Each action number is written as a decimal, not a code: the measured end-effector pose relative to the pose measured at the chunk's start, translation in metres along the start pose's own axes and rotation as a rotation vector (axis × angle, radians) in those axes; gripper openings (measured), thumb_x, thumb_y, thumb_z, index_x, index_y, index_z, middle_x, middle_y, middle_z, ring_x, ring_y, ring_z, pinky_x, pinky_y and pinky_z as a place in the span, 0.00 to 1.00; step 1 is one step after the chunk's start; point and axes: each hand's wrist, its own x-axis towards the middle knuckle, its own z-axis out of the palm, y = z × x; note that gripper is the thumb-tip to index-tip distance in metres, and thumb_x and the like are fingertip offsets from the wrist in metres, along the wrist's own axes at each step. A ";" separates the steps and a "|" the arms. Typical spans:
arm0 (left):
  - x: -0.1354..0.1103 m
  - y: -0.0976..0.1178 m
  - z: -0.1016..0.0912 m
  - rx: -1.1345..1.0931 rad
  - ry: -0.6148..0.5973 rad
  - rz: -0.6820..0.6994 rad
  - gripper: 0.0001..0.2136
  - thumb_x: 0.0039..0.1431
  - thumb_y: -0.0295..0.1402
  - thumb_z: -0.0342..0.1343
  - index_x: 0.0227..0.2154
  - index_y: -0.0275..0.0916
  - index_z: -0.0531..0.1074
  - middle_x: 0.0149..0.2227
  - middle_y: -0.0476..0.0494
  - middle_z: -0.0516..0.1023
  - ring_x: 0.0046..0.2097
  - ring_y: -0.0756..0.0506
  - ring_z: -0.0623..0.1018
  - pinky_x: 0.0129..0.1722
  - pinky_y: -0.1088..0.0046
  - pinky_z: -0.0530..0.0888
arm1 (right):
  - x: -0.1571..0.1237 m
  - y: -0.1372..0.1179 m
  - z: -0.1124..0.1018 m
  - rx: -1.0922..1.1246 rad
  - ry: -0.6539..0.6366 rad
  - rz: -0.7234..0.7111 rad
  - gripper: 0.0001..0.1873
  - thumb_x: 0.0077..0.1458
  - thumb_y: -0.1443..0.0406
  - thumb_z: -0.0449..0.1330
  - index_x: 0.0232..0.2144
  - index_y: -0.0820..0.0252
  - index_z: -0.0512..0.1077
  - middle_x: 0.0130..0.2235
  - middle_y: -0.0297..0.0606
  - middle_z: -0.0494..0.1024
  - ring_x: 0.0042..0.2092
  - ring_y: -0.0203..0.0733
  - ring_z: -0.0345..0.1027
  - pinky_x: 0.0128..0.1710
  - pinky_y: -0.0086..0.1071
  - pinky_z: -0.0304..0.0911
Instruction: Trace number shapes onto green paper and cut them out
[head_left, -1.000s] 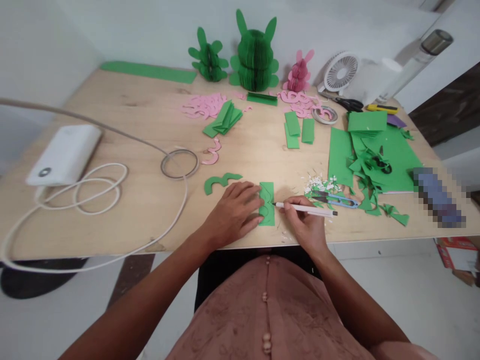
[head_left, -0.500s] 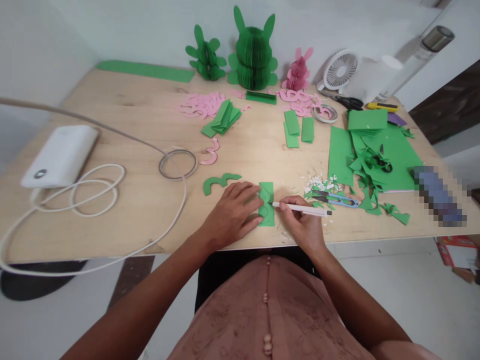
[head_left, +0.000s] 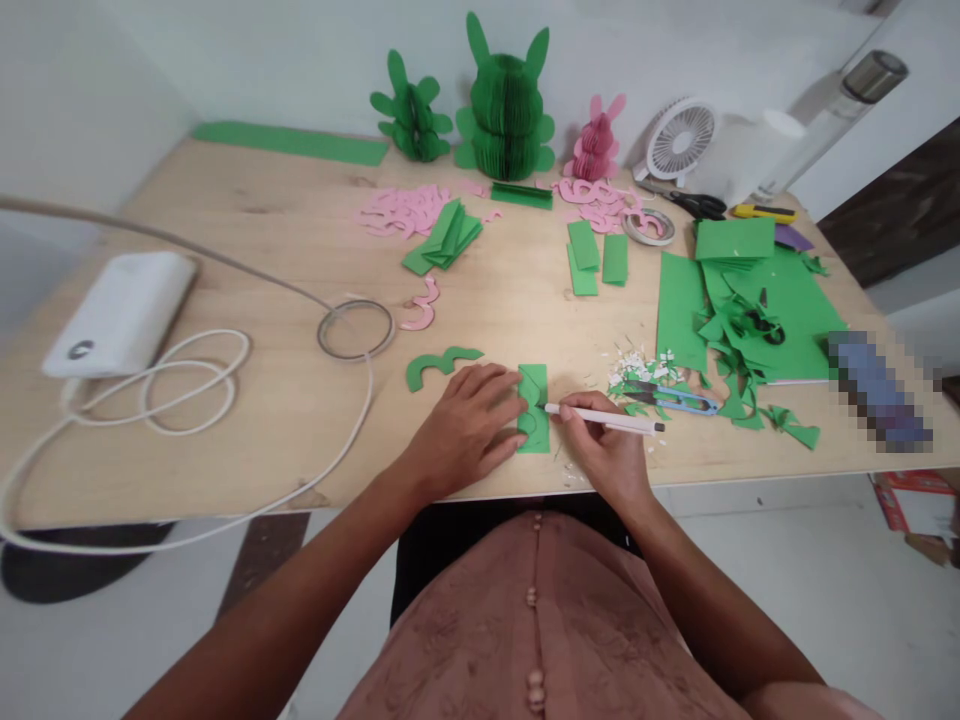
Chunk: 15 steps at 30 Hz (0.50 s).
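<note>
A small green paper rectangle [head_left: 541, 436] lies near the table's front edge, with curved pen lines on it. My left hand [head_left: 466, 425] rests flat beside it, fingers stretched out and fingertips on its left edge. A white pen [head_left: 611, 418] is pinched in my right hand [head_left: 606, 445], its tip at the paper's right side. Just beyond my left hand lies a wavy green paper cutout [head_left: 442, 365], and farther back a pink wavy cutout [head_left: 421, 305]. Blue-handled thread snips [head_left: 679, 398] lie right of my right hand among small paper scraps [head_left: 637, 368].
Folded green paper pieces [head_left: 446, 240] and pink cutouts [head_left: 409, 208] lie farther back. Paper rabbits [head_left: 508, 115] stand along the wall near a white fan [head_left: 681, 142]. At right are green sheets [head_left: 806, 320]; at left, a white power bank [head_left: 124, 310] with a looped cable [head_left: 247, 345].
</note>
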 end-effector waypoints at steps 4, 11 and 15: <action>0.000 0.000 0.001 0.005 -0.001 -0.001 0.11 0.63 0.37 0.51 0.43 0.37 0.73 0.56 0.34 0.70 0.59 0.34 0.65 0.59 0.48 0.64 | 0.000 0.001 0.001 -0.003 -0.006 -0.001 0.06 0.56 0.63 0.58 0.30 0.58 0.74 0.27 0.33 0.76 0.27 0.35 0.66 0.27 0.28 0.61; 0.000 0.000 0.000 0.001 -0.001 -0.005 0.11 0.63 0.37 0.51 0.43 0.39 0.73 0.55 0.35 0.71 0.59 0.34 0.65 0.59 0.48 0.64 | 0.000 0.000 0.000 -0.024 -0.015 -0.005 0.07 0.57 0.62 0.58 0.30 0.58 0.74 0.27 0.33 0.76 0.27 0.35 0.66 0.26 0.28 0.61; 0.000 0.000 0.000 -0.002 -0.001 -0.005 0.11 0.63 0.36 0.52 0.44 0.39 0.73 0.55 0.36 0.71 0.59 0.34 0.65 0.59 0.49 0.64 | -0.001 -0.002 0.000 -0.025 -0.010 -0.004 0.07 0.57 0.62 0.58 0.30 0.58 0.74 0.26 0.33 0.75 0.26 0.36 0.66 0.26 0.29 0.61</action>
